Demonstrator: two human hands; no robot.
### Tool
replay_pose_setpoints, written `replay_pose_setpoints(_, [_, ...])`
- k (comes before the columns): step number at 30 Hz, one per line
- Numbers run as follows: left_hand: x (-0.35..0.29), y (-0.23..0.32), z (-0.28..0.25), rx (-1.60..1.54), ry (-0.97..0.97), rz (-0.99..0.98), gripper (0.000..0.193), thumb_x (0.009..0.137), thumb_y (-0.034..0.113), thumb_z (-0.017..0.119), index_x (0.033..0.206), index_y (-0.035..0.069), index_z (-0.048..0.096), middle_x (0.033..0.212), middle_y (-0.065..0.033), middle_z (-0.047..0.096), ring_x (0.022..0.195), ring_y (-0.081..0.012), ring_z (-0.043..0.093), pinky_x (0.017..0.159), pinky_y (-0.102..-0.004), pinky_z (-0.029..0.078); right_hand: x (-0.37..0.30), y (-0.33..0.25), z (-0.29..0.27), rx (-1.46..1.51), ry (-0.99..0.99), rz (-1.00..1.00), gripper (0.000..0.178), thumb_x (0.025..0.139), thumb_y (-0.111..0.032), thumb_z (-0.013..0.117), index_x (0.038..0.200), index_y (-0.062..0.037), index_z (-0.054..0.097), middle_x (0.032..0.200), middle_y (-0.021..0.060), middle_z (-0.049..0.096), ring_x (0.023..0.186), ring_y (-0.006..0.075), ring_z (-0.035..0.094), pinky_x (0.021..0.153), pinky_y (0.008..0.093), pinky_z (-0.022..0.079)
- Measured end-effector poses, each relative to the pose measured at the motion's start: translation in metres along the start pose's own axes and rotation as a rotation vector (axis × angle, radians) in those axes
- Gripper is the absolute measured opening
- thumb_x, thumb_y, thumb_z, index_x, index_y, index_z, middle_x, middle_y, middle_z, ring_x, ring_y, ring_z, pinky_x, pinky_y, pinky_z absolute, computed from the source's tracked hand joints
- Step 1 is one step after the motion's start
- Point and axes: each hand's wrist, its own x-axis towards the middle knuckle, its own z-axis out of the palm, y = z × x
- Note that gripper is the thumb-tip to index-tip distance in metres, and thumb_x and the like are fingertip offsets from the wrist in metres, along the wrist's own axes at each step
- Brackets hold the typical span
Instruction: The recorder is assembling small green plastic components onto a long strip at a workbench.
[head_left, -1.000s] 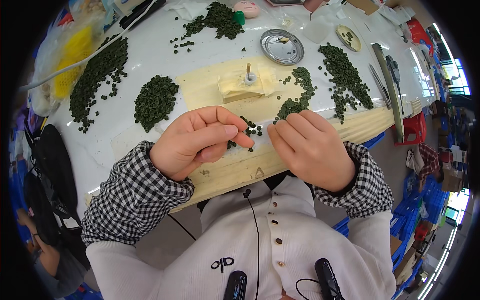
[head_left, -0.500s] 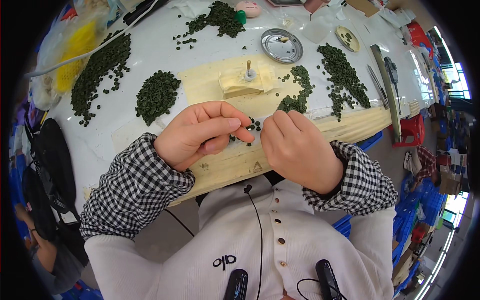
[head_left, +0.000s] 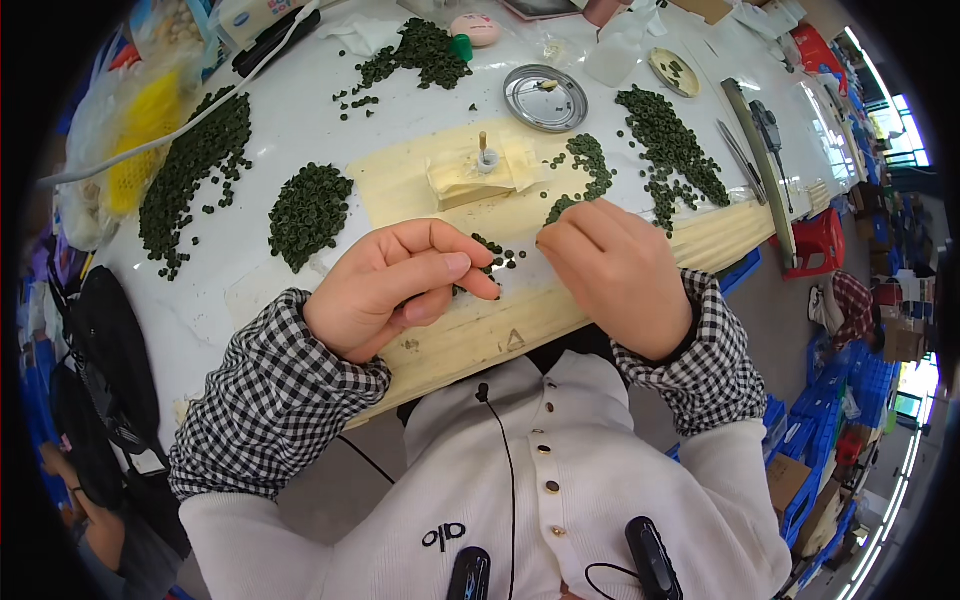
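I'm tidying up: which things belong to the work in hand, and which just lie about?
Probably in use:
small dark green pieces, some beside the left hand
pale block with upright peg

Likely lying about:
pink rounded object
yellow netting

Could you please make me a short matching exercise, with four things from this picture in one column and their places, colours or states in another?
Things:
1. Left hand
2. Small pieces
3. Round metal dish
4. Stool

Places, colours or states:
A. On the white table, beyond the yellow-covered block
B. Red, below table level toward the picture's right
C. Thumb side up, coming out of a checked sleeve
D. Dark green, lying in several piles

Right pairs: 1-C, 2-D, 3-A, 4-B
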Motion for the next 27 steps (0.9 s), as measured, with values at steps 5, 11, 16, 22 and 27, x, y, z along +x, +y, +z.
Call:
replay_pose_setpoints(5, [-0.001, 0.000, 0.002, -0.004, -0.006, -0.001, 0.016, 0.090, 0.008, 0.048, 0.100, -0.001, 0.056, 0.087, -0.0127, 0.065, 0.049, -0.0028, 0.035, 0.045, -0.0150, 0.030, -0.017, 0.026, -0.015, 0.216, 0.092, 0.334, 0.010, 0.079, -0.004, 0.060, 0.088, -0.0009, 0.061, 0.078, 0.0112, 0.056, 0.068, 0.0274, 0.057, 0.060, 0.0331, 0.047])
replay_pose_setpoints(11, [0.001, 0.000, 0.001, 0.026, -0.012, 0.000, 0.015, 0.090, 0.007, 0.048, 0.100, 0.000, 0.056, 0.087, -0.0129, 0.065, 0.049, -0.0027, 0.036, 0.045, -0.0147, 0.030, -0.015, 0.047, -0.008, 0.209, 0.163, 0.275, 0.014, 0.079, -0.004, 0.059, 0.093, 0.0016, 0.060, 0.085, 0.0125, 0.056, 0.077, 0.0282, 0.055, 0.068, 0.0340, 0.046])
replay_pose_setpoints(16, [0.002, 0.002, -0.004, 0.012, -0.011, -0.011, 0.018, 0.089, 0.009, 0.050, 0.102, -0.002, 0.057, 0.091, -0.0144, 0.065, 0.050, -0.0023, 0.036, 0.048, -0.0148, 0.031, -0.007, 0.031, -0.010, 0.238, 0.062, 0.233, 0.018, 0.076, -0.005, 0.062, 0.093, 0.0004, 0.060, 0.087, 0.0110, 0.055, 0.084, 0.0275, 0.053, 0.074, 0.0347, 0.045])
replay_pose_setpoints(22, [0.002, 0.002, -0.001, 0.022, 0.013, -0.017, 0.015, 0.090, 0.007, 0.048, 0.099, -0.001, 0.056, 0.086, -0.0135, 0.065, 0.048, -0.0026, 0.036, 0.045, -0.0150, 0.030, -0.017, 0.018, 0.001, 0.217, 0.065, 0.181, 0.021, 0.071, -0.001, 0.066, 0.093, -0.0014, 0.062, 0.085, 0.0087, 0.057, 0.077, 0.0252, 0.054, 0.068, 0.0326, 0.046])
replay_pose_setpoints(27, [0.002, 0.001, 0.000, 0.032, 0.012, -0.017, 0.016, 0.090, 0.008, 0.047, 0.100, -0.002, 0.056, 0.087, -0.0132, 0.065, 0.049, -0.0022, 0.035, 0.045, -0.0144, 0.030, -0.016, 0.016, 0.002, 0.223, 0.071, 0.155, 0.016, 0.070, 0.001, 0.066, 0.085, -0.0019, 0.062, 0.080, 0.0069, 0.057, 0.074, 0.0239, 0.054, 0.065, 0.0315, 0.045])
